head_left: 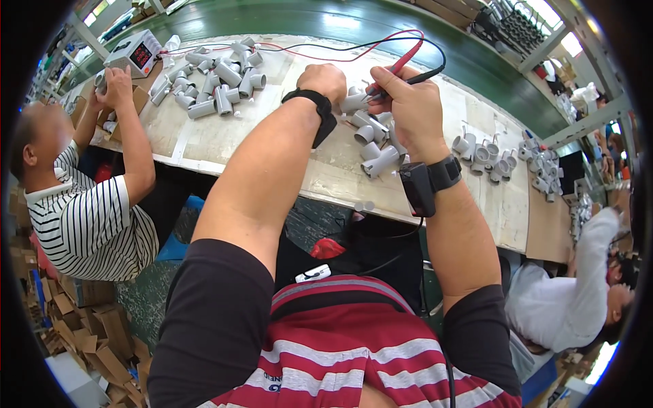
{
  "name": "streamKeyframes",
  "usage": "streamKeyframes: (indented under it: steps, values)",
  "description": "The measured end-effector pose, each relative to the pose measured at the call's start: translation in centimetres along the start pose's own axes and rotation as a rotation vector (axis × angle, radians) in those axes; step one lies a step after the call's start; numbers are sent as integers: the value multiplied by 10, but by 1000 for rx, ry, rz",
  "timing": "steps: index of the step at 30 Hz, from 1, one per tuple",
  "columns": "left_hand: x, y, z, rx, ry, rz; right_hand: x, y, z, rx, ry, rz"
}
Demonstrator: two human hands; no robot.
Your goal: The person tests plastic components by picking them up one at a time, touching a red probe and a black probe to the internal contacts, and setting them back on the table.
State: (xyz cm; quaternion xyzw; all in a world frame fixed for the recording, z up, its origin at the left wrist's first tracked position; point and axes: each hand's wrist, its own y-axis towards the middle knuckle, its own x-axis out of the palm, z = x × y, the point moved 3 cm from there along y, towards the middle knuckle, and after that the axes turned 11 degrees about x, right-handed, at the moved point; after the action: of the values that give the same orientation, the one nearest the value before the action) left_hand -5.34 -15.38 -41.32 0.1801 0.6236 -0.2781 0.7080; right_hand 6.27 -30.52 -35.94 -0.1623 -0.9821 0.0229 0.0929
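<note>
My right hand (411,102) is closed round two test probes, a red probe (405,58) and a black probe (427,73). Their metal tips point left and down, close to a grey cylindrical part (353,103); whether they touch it I cannot tell. My left hand (323,81) is curled just left of that part, its fingertips hidden behind the hand. Below and between my wrists lies a group of grey cylindrical parts (379,162) with short side branches. Red and black leads run from the probes leftward to a white power supply box (136,54) with a lit display.
A larger pile of grey parts (221,78) lies left on the pale worktable (265,146). More grey parts (484,156) stand at right. A co-worker (92,190) sits at left, another (564,292) at right. A green conveyor belt (286,30) runs behind the table.
</note>
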Motion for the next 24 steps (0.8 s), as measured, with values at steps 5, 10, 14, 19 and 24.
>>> streamKeyframes:
  steps: [5,10,14,19,24]
  values:
    - [-4,-30,-44,-150,-468,22,4,-5,6,29,24,-18]
    - [28,-141,-72,-104,-1374,254,23,-17,35,82,46,-54]
    - [54,-195,-73,3,-1644,426,54,-25,80,122,-27,-106]
    - [67,-215,-69,69,-1684,505,82,-38,116,117,-116,-94]
    - [65,-219,-67,71,-1591,446,89,-41,121,118,-158,-76]
